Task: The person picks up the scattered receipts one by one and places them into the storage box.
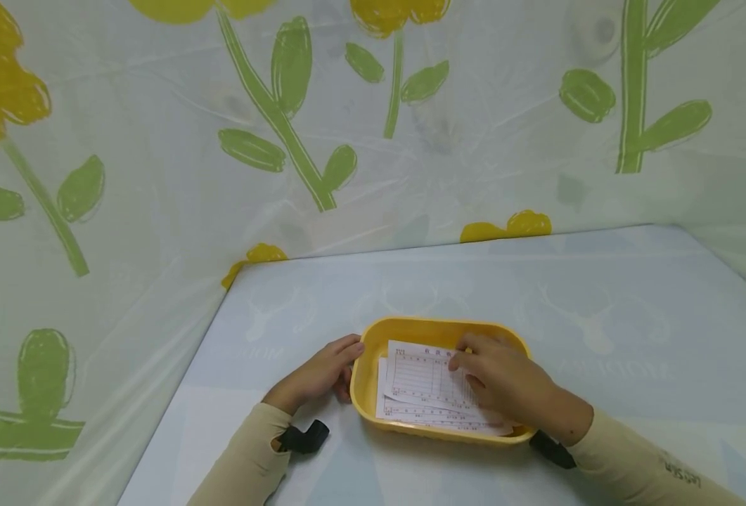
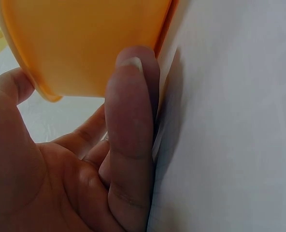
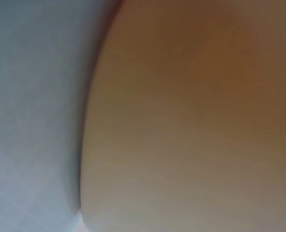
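A yellow plastic basket (image 1: pixel 363 393) with rounded corners stands on the table. Several white printed paper slips (image 1: pixel 413 372) with ruled lines lie inside, overlapping. My left hand (image 1: pixel 322 372) holds the basket's left end; in the left wrist view, one digit touches the rim and other fingers (image 2: pixel 128 116) lie low beside the tabletop. Reaching in from the right, my right hand (image 1: pixel 505 372) has bent fingers over the right part of the top slip. Whether they pinch it is hidden. The right wrist view shows only the basket's outer wall (image 3: pixel 181 145) and the tabletop.
The pale table (image 1: pixel 259 400) extends around the basket, with faint deer-head prints. Behind it hangs a white curtain (image 1: pixel 176 140) with yellow flowers and green leaves. Black wrist-worn pieces (image 1: pixel 309 436) sit beneath both wrists.
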A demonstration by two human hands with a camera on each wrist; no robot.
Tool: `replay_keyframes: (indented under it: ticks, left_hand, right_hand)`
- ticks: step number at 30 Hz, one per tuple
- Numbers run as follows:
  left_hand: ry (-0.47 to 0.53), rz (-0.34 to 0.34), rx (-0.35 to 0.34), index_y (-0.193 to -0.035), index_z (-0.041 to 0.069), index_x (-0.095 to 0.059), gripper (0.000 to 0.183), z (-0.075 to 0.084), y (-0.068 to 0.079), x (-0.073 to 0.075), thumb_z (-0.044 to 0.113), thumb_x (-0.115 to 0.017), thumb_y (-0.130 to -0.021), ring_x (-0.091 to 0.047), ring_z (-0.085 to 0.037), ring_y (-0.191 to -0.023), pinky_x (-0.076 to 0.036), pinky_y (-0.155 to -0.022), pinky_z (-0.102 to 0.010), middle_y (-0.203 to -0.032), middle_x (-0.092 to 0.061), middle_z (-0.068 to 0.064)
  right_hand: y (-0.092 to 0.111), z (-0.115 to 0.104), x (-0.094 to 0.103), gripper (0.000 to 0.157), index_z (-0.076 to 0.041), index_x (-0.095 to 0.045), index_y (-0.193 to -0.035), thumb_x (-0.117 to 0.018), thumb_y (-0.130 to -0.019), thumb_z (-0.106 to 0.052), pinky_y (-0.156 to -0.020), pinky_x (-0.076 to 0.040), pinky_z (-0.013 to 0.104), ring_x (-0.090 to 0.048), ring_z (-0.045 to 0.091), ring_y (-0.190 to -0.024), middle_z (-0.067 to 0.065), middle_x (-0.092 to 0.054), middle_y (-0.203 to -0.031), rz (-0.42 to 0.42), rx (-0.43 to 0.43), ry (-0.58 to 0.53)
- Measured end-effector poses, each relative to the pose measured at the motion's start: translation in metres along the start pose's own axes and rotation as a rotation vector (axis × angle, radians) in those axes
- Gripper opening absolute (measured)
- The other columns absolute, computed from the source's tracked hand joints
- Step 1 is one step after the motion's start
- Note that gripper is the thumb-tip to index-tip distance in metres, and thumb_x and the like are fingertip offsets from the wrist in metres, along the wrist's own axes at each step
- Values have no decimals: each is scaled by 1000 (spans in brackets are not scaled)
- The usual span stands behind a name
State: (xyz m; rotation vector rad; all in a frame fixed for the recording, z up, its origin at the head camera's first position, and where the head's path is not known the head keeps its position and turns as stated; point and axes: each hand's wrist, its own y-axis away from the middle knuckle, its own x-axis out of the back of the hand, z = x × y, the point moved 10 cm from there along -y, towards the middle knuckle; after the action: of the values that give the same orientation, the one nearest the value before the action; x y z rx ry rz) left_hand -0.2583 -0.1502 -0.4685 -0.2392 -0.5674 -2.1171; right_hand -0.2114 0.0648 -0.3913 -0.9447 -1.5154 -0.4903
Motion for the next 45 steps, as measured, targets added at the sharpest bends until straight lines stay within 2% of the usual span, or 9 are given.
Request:
replay_keyframes:
  ticks: [6, 14, 26, 33, 40, 45]
  left_hand:
    - [-4, 9, 10, -142, 11, -46, 50, 1, -1, 1, 46, -38, -106, -61, -16, -55, -55, -56, -31, -66, -65, -1]
    - [-2, 8, 7, -140, 11, -46, 50, 2, -2, 1, 47, -37, -106, -62, -15, -55, -55, -56, -31, -66, -65, -1]
    - [8, -3, 8, -139, 11, -47, 49, 5, 1, 0, 46, -38, -106, -61, -15, -56, -55, -56, -30, -65, -64, -1]
    - [26, 6, 13, -139, 10, -46, 49, -1, 1, -1, 45, -38, -106, -60, -15, -54, -54, -54, -30, -64, -63, 0]
    - [35, 4, 33, -137, 13, -48, 50, -8, 1, -3, 50, -38, -105, -62, -15, -57, -55, -57, -30, -67, -66, -1]
    - [23, 4, 23, -136, 13, -48, 49, -4, 0, -2, 50, -37, -106, -62, -16, -57, -55, -57, -30, -67, -66, -1]
  right_hand:
    - [0, 1, -5, 25, -22, -75, -105, -84, -81, -22, -97, -50, 45, -61, 21, -105, 0, -64, -114, -55, -7, 20]
    - [1, 0, -10, 24, -22, -75, -110, -78, -86, -25, -102, -48, 50, -59, 25, -117, 4, -64, -124, -78, 22, 54]
    - [4, -5, -12, 22, -27, -76, -110, -75, -88, -28, -100, -50, 47, -57, 27, -114, 5, -62, -128, -71, 69, 106]
    - [4, -11, -10, 20, -26, -77, -108, -76, -88, -27, -96, -52, 44, -58, 25, -109, 3, -64, -122, -30, 127, 136]
    - [6, -11, -12, 18, -27, -77, -109, -73, -91, -27, -96, -51, 44, -58, 24, -108, 2, -66, -119, -54, 110, 119]
    - [6, -9, -12, 19, -28, -77, -109, -73, -90, -28, -97, -51, 45, -59, 24, -108, 2, -67, -120, -49, 113, 130]
